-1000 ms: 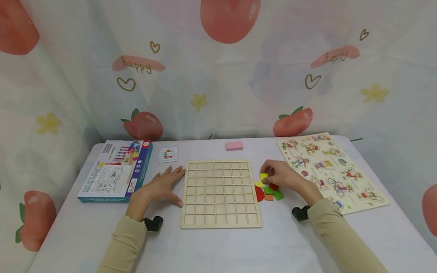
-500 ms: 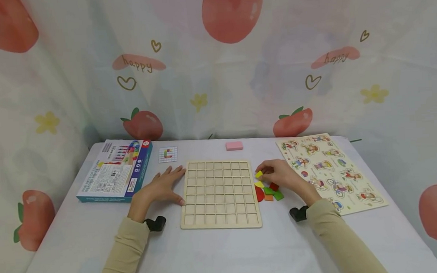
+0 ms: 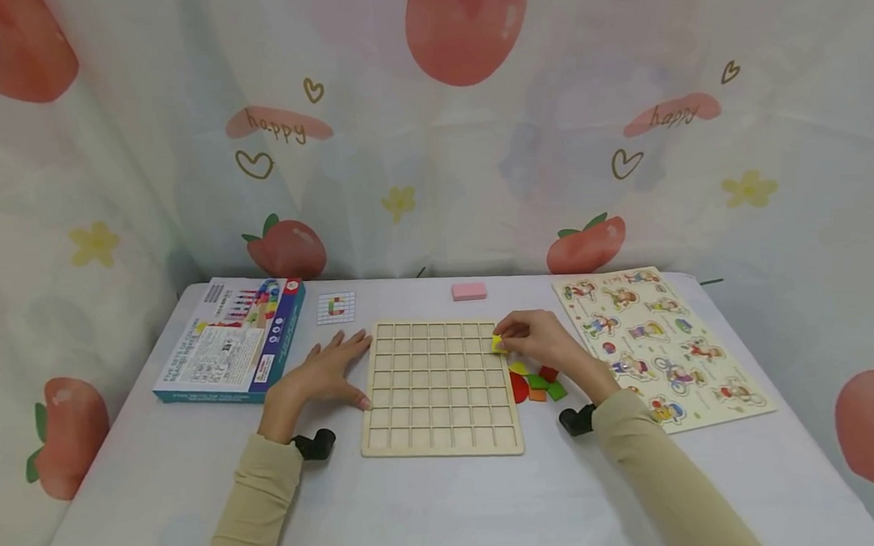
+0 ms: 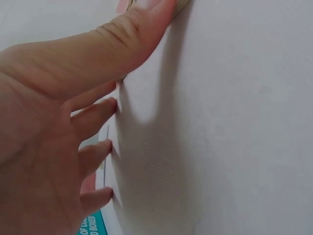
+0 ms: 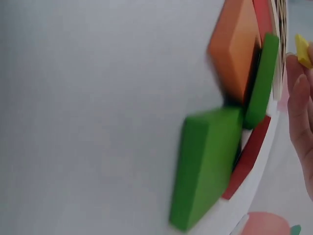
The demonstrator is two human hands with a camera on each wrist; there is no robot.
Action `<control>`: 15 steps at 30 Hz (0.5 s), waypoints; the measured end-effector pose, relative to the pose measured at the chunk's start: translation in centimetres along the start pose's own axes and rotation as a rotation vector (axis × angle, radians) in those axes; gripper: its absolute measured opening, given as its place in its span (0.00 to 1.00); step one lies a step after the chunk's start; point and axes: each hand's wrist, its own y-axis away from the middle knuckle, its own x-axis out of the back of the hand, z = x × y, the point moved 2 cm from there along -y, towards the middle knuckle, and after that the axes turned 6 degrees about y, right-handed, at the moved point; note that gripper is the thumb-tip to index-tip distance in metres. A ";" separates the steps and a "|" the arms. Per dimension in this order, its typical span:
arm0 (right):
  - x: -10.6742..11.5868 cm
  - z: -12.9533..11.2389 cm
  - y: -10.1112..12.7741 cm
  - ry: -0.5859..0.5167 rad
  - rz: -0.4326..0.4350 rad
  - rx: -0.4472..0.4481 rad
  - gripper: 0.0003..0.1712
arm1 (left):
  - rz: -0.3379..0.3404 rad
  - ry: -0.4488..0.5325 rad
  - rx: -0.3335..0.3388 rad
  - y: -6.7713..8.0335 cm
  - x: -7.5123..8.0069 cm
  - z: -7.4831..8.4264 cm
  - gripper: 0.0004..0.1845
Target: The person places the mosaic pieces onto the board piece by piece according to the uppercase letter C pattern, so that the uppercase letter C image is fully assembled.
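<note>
A pale wooden grid board (image 3: 438, 387) lies flat mid-table. My right hand (image 3: 539, 339) pinches a small yellow block (image 3: 498, 343) over the board's right edge, near its far corner; the same yellow block (image 5: 302, 50) shows at the fingertips in the right wrist view. Just right of the board sits a little pile of coloured pieces (image 3: 537, 382): green (image 5: 208, 164), orange (image 5: 235, 49), red and yellow. My left hand (image 3: 323, 372) rests flat on the table at the board's left edge, fingers spread (image 4: 93, 112), thumb touching the board.
A blue game box (image 3: 232, 340) lies at the far left, with a small pattern card (image 3: 336, 308) beside it. A pink block (image 3: 469, 291) sits beyond the board. A picture puzzle board (image 3: 659, 339) lies on the right. A printed curtain hangs behind the table.
My right hand lifted the yellow block off the pile and carried it left, over the board's right edge. The left hand stayed put.
</note>
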 end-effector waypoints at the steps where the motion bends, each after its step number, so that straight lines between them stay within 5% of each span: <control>1: -0.2 -0.1 -0.2 -0.004 -0.001 0.006 0.07 | 0.000 -0.002 -0.001 0.0 0.0 0.0 0.59; 15: -1.9 -2.2 -2.3 0.025 -0.042 0.057 0.06 | 0.002 0.012 -0.002 0.1 0.1 0.4 0.58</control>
